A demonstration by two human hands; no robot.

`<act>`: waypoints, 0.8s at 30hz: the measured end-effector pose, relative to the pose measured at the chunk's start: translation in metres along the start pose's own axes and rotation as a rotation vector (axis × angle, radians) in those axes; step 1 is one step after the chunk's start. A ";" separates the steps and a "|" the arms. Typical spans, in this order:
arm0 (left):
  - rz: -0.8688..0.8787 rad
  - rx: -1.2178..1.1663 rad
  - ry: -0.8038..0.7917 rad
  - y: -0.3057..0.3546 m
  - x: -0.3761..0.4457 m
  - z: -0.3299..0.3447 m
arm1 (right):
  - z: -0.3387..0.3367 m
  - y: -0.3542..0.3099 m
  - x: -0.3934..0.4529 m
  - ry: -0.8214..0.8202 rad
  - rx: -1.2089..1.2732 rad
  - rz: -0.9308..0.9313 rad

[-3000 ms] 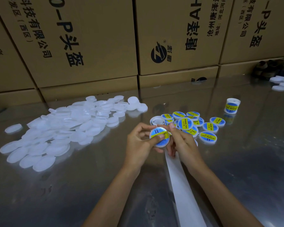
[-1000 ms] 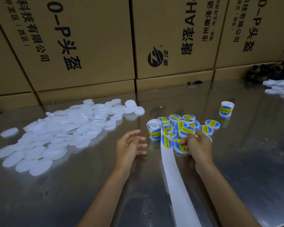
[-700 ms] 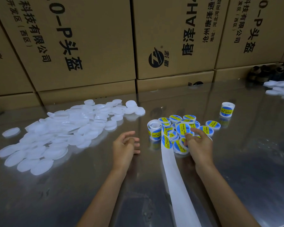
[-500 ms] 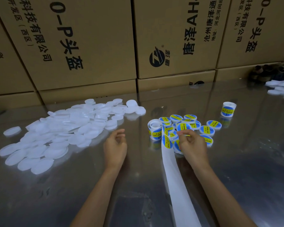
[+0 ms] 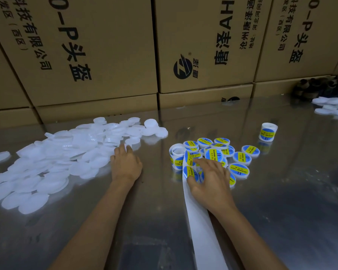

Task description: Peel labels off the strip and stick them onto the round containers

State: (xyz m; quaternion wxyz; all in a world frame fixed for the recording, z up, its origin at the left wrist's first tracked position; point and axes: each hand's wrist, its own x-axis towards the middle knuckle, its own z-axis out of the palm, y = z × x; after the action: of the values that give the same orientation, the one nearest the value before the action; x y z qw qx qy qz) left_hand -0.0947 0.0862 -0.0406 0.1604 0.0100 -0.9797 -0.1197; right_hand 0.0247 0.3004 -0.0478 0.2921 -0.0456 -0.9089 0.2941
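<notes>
Since the frame half a second ago the left hand [image 5: 126, 164] has slid leftward to the heap of plain white round plastic containers [image 5: 66, 152], its grip loose with fingertips touching the heap's near edge, presumably to fetch the next blank. The right hand [image 5: 211, 181] rests on the white label strip [image 5: 201, 221], fingers spread and pressing it beside the blue-and-yellow labels [image 5: 189, 172], likely pinning it for peeling. About a dozen labelled round containers [image 5: 240, 170] cluster mid-table, two label rolls [image 5: 177, 155] stand nearby, and the blanks are too many to count.
</notes>
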 end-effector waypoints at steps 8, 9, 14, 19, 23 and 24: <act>0.064 -0.067 0.090 -0.003 -0.001 0.002 | 0.008 -0.001 -0.003 -0.003 -0.037 -0.016; 0.060 -0.084 0.090 -0.003 -0.001 0.002 | 0.008 0.000 -0.003 -0.008 -0.044 -0.013; 0.049 -0.120 0.122 -0.004 -0.003 0.000 | 0.009 0.001 -0.003 -0.033 -0.078 -0.028; 0.040 -0.292 0.169 -0.005 -0.007 -0.004 | 0.011 0.003 -0.003 -0.044 -0.089 -0.042; 0.089 -0.493 0.197 -0.003 -0.013 -0.008 | 0.011 0.004 -0.001 -0.042 -0.105 -0.038; 0.094 -0.521 0.205 -0.003 -0.015 -0.009 | 0.011 0.003 -0.001 -0.031 -0.104 -0.038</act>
State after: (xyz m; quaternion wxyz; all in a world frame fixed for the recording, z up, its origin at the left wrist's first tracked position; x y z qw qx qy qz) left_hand -0.0780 0.0824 -0.0380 0.2610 -0.0650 -0.8940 -0.3584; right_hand 0.0190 0.2973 -0.0575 0.2807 -0.0388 -0.9281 0.2417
